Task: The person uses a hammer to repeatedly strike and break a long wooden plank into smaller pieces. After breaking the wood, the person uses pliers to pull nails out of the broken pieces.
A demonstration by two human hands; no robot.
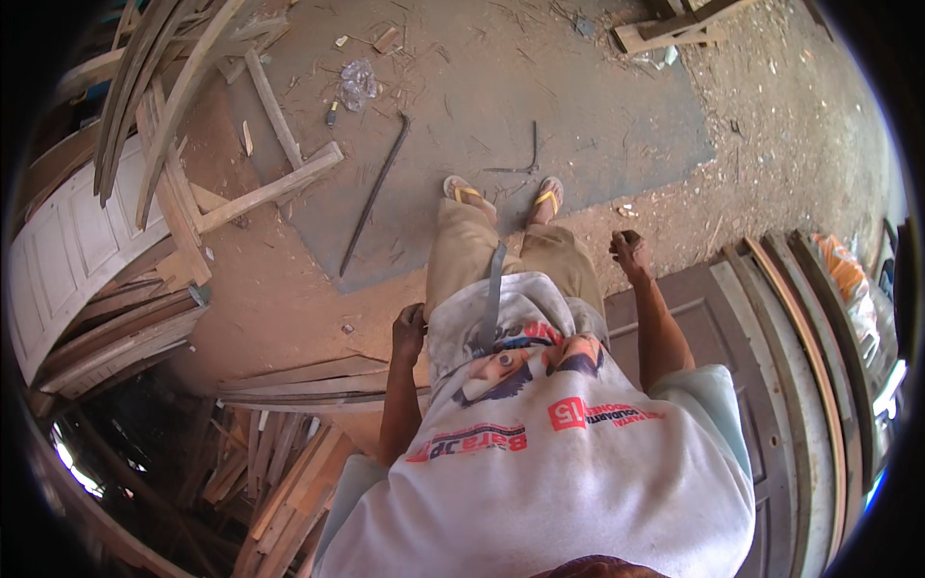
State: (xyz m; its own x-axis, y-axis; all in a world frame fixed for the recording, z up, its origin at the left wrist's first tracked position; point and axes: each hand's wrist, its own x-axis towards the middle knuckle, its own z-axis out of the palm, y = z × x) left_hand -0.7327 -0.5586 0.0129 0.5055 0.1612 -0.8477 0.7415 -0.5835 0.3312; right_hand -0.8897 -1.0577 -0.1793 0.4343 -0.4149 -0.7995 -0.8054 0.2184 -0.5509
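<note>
Curled, the left hand (410, 328) is held beside the trousers (461, 241), the right hand (628, 252) near the door's (732, 349) edge; any grip cannot be told. Open room is seen on the mat (621, 125), right of two bars (373, 197).

A white panelled door (72, 250) rests beside timber (171, 197) — crumpled clear plastic (357, 85) lies farther right.

Curled fingers hide both palms, so whether the left grip (409, 332) or the right grip (629, 252) holds anything cannot be told. The upper edge crops the curved wooden planks (170, 120); the lower edge cuts off the white T-shirt (617, 482) and stacked boards (289, 501).
</note>
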